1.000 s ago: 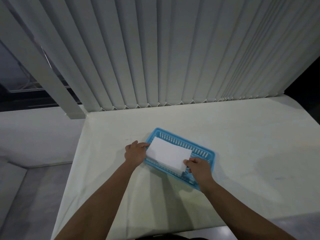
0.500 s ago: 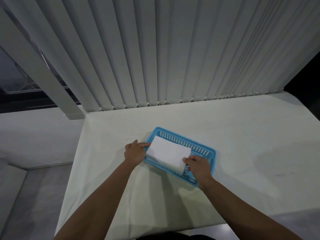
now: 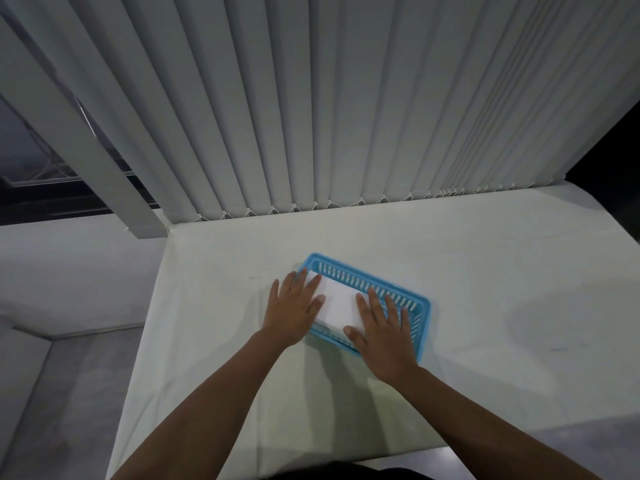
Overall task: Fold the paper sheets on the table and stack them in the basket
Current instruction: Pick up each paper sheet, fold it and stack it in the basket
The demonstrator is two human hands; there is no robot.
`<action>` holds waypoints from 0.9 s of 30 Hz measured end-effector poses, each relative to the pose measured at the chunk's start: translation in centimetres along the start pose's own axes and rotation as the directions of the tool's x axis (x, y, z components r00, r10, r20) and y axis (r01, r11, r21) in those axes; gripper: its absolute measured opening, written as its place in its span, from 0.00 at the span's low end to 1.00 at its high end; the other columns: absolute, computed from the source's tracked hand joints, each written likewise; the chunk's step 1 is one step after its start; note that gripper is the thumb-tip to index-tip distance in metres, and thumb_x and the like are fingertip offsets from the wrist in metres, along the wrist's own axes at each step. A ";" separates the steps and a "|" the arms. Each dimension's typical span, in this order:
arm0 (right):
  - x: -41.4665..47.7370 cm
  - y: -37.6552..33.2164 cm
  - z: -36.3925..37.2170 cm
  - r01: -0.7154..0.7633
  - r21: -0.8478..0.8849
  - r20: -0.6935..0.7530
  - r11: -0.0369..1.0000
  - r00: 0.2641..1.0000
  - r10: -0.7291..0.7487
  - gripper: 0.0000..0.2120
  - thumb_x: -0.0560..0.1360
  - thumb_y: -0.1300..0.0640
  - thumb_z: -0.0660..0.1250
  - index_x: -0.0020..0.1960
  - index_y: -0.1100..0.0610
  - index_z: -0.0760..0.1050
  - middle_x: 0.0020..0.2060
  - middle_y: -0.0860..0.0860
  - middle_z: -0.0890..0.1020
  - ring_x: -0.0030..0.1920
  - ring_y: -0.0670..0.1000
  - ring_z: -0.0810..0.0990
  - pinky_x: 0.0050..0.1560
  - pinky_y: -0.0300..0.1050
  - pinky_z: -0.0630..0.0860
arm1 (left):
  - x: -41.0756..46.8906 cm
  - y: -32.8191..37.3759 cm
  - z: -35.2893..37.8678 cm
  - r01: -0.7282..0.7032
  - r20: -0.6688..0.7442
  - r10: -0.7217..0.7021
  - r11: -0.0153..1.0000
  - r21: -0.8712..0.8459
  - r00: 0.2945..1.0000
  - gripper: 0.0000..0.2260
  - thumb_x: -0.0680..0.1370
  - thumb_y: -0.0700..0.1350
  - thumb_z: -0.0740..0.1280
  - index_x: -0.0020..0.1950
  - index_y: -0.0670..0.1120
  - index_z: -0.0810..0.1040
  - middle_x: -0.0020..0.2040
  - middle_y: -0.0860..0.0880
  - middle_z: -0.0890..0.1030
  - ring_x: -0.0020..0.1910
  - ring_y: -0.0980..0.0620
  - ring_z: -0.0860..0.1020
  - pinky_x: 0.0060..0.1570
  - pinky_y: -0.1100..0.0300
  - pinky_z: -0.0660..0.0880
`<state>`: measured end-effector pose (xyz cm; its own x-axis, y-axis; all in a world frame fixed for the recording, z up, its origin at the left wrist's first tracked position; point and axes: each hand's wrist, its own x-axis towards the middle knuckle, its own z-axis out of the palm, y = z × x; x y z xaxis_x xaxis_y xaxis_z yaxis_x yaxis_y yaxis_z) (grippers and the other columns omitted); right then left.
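Fingers (image 3: 391, 306) of my right hand (image 3: 382, 336) lay spread flat, and those of my left hand (image 3: 294, 308) likewise, both palms down, pinching nothing, over the folded paper (image 3: 341, 304). That white paper sat inside the blue basket (image 3: 420, 315), my left hand over its left end and my right over its right end and the basket's near rim. Around the basket stretched the pale desk (image 3: 485, 278), with grey vertical blinds (image 3: 311, 105) hanging behind its far edge.
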<state>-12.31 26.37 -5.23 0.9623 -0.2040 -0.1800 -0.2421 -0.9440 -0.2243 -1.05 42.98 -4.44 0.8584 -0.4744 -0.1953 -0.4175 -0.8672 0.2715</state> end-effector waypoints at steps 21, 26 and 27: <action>-1.7 2.1 0.8 -0.131 0.029 -0.007 0.991 0.991 0.131 0.44 0.65 0.26 0.27 0.78 0.43 0.44 0.79 0.50 0.44 0.78 0.58 0.41 0.74 0.56 0.34 | -0.5 -1.7 0.7 -0.092 0.078 0.087 0.994 0.056 0.993 0.47 0.62 0.73 0.23 0.78 0.56 0.42 0.80 0.50 0.47 0.79 0.46 0.44 0.76 0.45 0.47; -3.9 3.4 1.8 -0.329 0.174 -0.109 0.928 0.930 0.350 0.42 0.70 0.26 0.35 0.78 0.46 0.50 0.79 0.55 0.50 0.77 0.62 0.53 0.75 0.59 0.47 | -0.6 -2.1 -0.4 -0.038 -0.106 0.003 0.942 -0.333 0.994 0.30 0.78 0.64 0.49 0.77 0.52 0.56 0.76 0.50 0.63 0.75 0.49 0.62 0.74 0.53 0.58; -4.1 3.4 1.9 -0.367 0.237 -0.101 0.899 0.911 0.399 0.43 0.70 0.25 0.36 0.78 0.48 0.48 0.79 0.56 0.50 0.77 0.62 0.53 0.75 0.58 0.48 | -0.5 -2.3 -0.5 -0.028 -0.142 -0.034 0.912 -0.409 0.989 0.26 0.80 0.59 0.52 0.77 0.51 0.58 0.76 0.50 0.64 0.74 0.49 0.64 0.73 0.53 0.60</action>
<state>-17.29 24.50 -7.11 0.7929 -0.5889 -0.1565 -0.6007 -0.7126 -0.3624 -0.41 45.26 -4.52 0.9055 -0.4187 -0.0686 -0.2825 -0.7155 0.6389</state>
